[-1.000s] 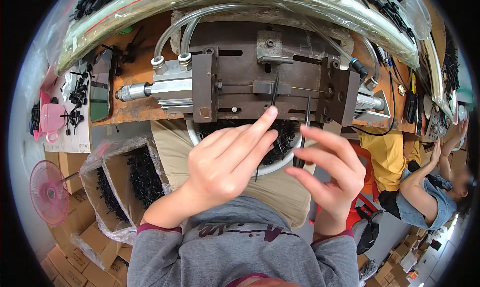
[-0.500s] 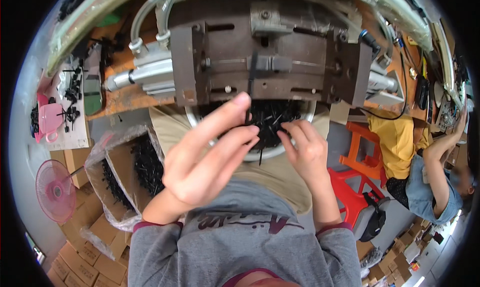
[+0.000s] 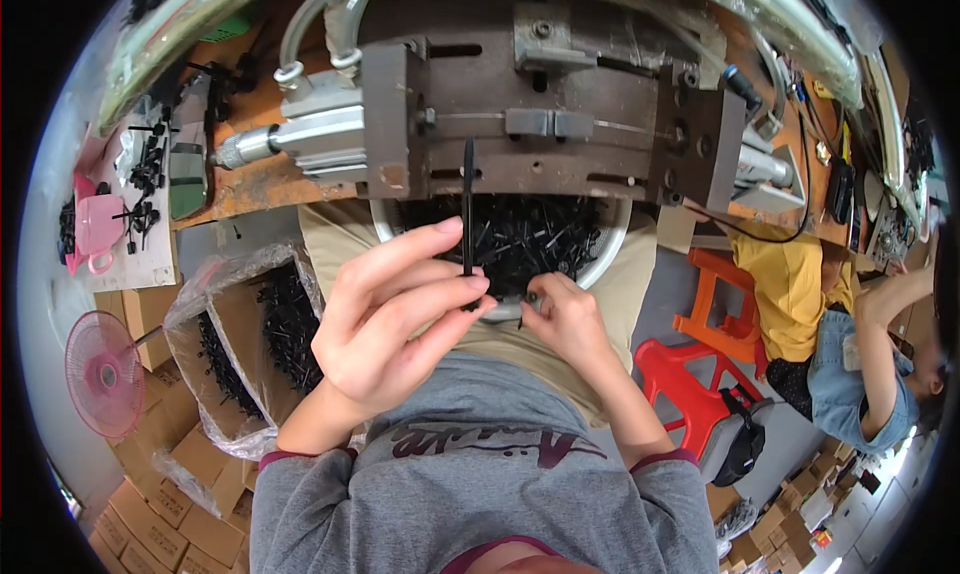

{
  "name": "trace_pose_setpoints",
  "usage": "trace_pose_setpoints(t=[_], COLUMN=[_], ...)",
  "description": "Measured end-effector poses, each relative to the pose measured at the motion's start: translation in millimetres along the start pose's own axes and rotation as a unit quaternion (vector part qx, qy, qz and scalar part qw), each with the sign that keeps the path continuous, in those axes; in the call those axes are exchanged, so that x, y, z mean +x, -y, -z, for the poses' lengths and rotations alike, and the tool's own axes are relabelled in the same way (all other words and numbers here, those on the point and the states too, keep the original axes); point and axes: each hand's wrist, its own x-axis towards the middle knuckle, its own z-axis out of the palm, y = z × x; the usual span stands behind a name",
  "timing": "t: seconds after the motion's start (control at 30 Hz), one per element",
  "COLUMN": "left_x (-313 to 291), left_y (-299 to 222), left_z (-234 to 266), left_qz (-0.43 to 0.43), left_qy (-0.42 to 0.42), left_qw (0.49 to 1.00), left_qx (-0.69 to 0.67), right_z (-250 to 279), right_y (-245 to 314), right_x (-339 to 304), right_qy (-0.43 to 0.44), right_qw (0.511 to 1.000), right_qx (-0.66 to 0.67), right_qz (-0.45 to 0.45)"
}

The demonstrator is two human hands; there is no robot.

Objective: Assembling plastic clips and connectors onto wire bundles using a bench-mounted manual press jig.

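Between the fingertips and thumb of my left hand (image 3: 375, 324) a slim black plastic rod (image 3: 468, 199) stands nearly upright, its tapered tip up by the machine's front edge. My right hand (image 3: 572, 322) pinches a small dark piece (image 3: 529, 299) above the near rim of a round pale basin (image 3: 604, 262). That piece is mostly covered by the fingers, so its shape cannot be told. In the basin, on my lap, lies a heap of black plastic parts (image 3: 540, 234). Just beyond stands a dark metal clamping fixture (image 3: 470, 164) with two small grey jaws (image 3: 548, 124) at its middle.
Silver air cylinders (image 3: 320, 139) flank the fixture on the wooden bench (image 3: 240, 199). A plastic-lined carton (image 3: 235, 344) with black parts sits at left, near a pink fan (image 3: 105, 376). Red (image 3: 680, 379) and orange (image 3: 722, 304) stools and another person (image 3: 850, 374) are at right.
My left hand has drawn the black rod left and toward me, away from the fixture's jaws. My right hand has come from over the heap to the basin's near rim.
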Motion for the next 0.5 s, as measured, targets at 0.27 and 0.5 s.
trace_pose_setpoints(t=[0.27,0.5], left_x=[-6,-4], left_y=[-2,-11], left_z=[18,25], left_qz=[-0.001,-0.011], left_qy=[-0.059,-0.085], left_qw=[0.998,0.996], left_qx=[-0.005,-0.013], right_z=[109,132], right_y=[106,197], right_x=[39,180], right_qy=[-0.020,-0.252], right_qw=[0.972,0.863], right_qx=[0.204,0.223], right_qz=[0.119,0.378])
